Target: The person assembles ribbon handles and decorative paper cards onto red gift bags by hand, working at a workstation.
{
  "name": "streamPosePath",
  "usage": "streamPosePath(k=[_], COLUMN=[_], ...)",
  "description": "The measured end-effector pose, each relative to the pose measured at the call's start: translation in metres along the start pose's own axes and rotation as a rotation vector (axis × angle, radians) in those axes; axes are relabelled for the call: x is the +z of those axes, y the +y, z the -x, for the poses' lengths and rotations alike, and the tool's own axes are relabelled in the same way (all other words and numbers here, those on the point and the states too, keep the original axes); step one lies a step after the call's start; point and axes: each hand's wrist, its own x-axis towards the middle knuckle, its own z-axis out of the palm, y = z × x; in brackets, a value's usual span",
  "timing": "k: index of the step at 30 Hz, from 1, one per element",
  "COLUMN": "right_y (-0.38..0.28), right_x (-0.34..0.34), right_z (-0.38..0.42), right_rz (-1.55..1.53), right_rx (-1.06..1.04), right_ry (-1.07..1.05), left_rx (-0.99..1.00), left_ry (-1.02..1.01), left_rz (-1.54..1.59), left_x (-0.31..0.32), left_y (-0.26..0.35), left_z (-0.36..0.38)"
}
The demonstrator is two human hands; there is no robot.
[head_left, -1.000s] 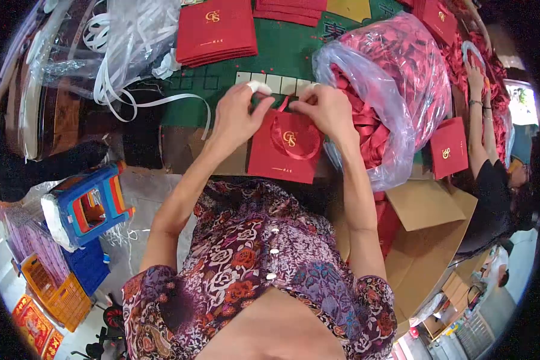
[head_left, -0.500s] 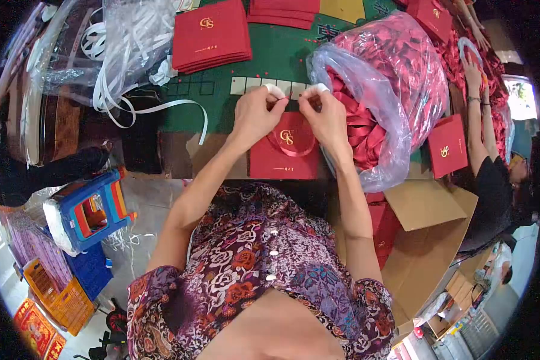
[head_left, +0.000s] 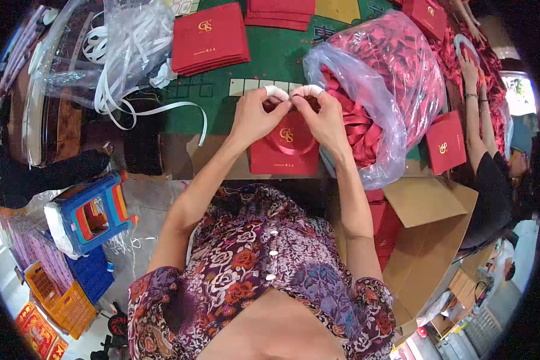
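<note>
A red paper bag (head_left: 284, 161) with gold lettering lies flat at the table's near edge, a loop of red ribbon (head_left: 292, 148) hanging across its front. At the bag's upper end, my left hand (head_left: 261, 113) is closed in a pinch of thumb and forefinger. Opposite it, my right hand (head_left: 323, 114) pinches the same way, the fingertips of both hands meeting. White tape wraps a finger on each hand. The ribbon end between the fingertips is mostly hidden by them.
Right of my hands lies a clear plastic bag (head_left: 396, 90) full of red ribbons. Stacked red bags (head_left: 210, 42) and white ribbons (head_left: 132, 45) are at the back left. A cardboard box (head_left: 426, 252) stands at my right. Another person's arm (head_left: 474, 114) reaches in at far right.
My two hands have come together, closing the small gap between their fingertips. The red paper bag stays in about the same place.
</note>
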Motion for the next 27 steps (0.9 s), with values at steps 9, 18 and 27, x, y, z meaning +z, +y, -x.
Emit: streamPosePath(k=[9, 18, 27], right_y=[0.009, 0.011, 0.017], right_x=[-0.01, -0.008, -0.014], right_z=[-0.01, -0.042, -0.042], right_rz=[-0.296, -0.126, -0.024], right_rx=[0.041, -0.182, -0.139], right_ry=[0.11, 0.381, 0.306], left_rx=[0.135, 0.051, -0.107], left_ry=[-0.058, -0.239, -0.1], left_rz=[0.198, 0.1, 0.247], left_x=[-0.022, -0.035, -0.045], left_y=[-0.013, -0.009, 0.001], left_z=[0.046, 0.084, 0.104])
